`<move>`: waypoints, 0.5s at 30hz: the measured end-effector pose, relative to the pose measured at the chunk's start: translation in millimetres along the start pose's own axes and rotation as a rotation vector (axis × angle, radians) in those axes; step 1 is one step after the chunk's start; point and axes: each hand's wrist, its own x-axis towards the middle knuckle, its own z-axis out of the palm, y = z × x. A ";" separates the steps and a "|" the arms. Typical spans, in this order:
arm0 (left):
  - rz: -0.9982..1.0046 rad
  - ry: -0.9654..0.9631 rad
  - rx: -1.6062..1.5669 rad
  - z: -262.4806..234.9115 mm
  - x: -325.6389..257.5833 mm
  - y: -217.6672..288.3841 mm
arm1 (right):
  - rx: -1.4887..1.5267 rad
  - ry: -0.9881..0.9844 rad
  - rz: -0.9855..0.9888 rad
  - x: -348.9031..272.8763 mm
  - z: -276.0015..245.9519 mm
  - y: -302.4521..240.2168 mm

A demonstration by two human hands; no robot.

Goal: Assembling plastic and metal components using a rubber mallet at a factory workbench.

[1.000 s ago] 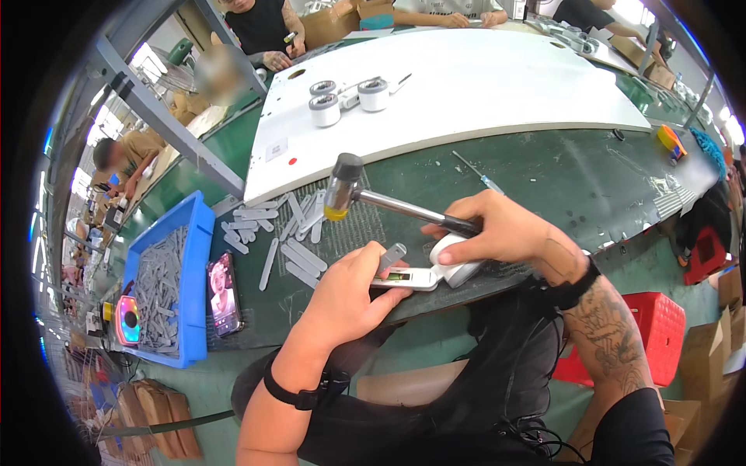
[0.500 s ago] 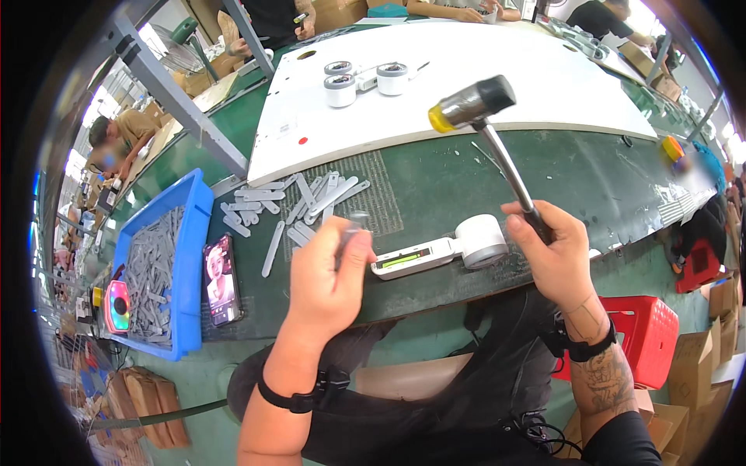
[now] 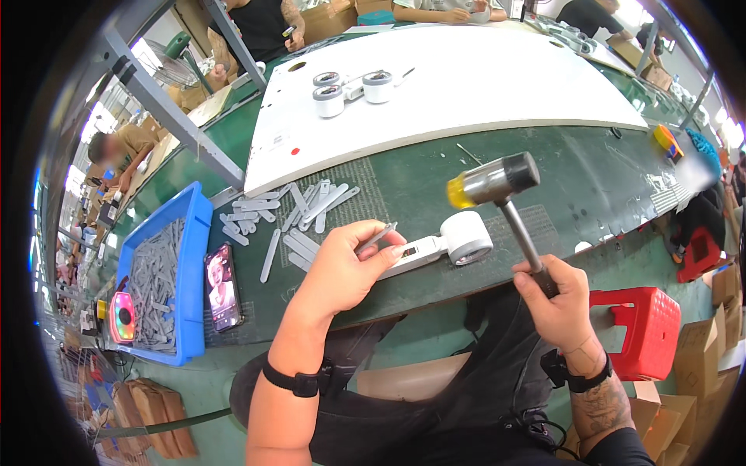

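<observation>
My right hand [image 3: 558, 303] is wrapped round the grip of a two-faced mallet [image 3: 501, 180], its head raised above the bench, one face yellow and the other black. My left hand [image 3: 346, 268] pinches a thin grey strip [image 3: 377, 237] over the handle end of a white device [image 3: 466, 233]. The device lies on the green bench, with a round drum-shaped head at its right end and a narrow handle partly hidden behind my left fingers. Loose grey strips [image 3: 318, 203] lie scattered just beyond my left hand.
A blue bin [image 3: 194, 272] full of grey strips stands at left, a phone [image 3: 223, 287] beside it. A white board [image 3: 458, 89] bears several white round-headed parts [image 3: 378, 87]. A grey metal post [image 3: 175, 109] rises at the left; a red stool [image 3: 653, 334] is at right.
My left hand has come over the device's handle, covering part of the slot. The mallet has moved down and slightly right with my right hand. The whole view has shifted slightly.
</observation>
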 end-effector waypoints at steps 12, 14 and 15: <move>0.371 0.258 0.244 19.8 -11.1 19.3 | 0.198 0.030 0.090 -8.0 0.5 -11.6; 0.463 0.273 0.332 27.0 -7.2 6.7 | 0.250 0.000 0.195 -16.9 -9.1 -5.4; 0.552 0.286 0.425 30.0 -7.4 2.4 | 0.248 -0.003 0.193 -20.9 -10.3 -5.4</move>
